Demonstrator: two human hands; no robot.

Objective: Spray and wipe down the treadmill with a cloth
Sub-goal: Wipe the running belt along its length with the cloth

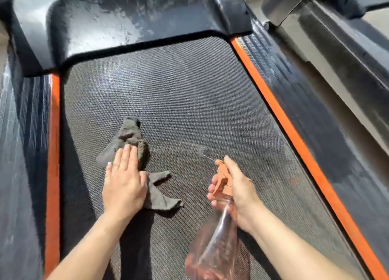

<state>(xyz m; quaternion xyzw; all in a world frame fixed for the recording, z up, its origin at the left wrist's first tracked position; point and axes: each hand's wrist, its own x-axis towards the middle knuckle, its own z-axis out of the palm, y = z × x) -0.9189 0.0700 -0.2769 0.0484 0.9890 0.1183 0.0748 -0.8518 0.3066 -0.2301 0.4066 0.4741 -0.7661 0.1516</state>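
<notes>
1. Left grip (123,183): a bare hand, laid flat, fingers straight and close together. The palm presses down on the cloth (128,136). Nothing is curled into it.
2. Cloth: dark grey, crumpled, lying on the treadmill belt (189,94). A bunched end sticks out ahead of the left grip's fingertips. A flatter tail spreads from its thumb side toward the right grip (235,187).
3. Right grip: closed round the neck and orange trigger head of the spray bottle (212,244). Fingers are curled at the trigger, and one digit lies along the top of the head.
4. Spray bottle: clear body with a pinkish tint, hanging tilted below and behind the right grip. The nozzle (217,163) points forward. A thin line of liquid and a small puff of mist (202,151) sit just ahead of it, over the belt.
5. The two grips are apart and roughly level. The cloth's tail lies between them, clear of the bottle.
6. Belt: dark woven texture under both grips, with paler, wet-looking patches ahead of them.
7. Orange strips (53,132) run along each side of the belt, one outside each grip. Dark ribbed side rails (294,103) lie beyond them.
8. Black motor cover (130,20): well ahead of both grips, its top streaked with a smeary sheen.
9. Both forearms are bare.
</notes>
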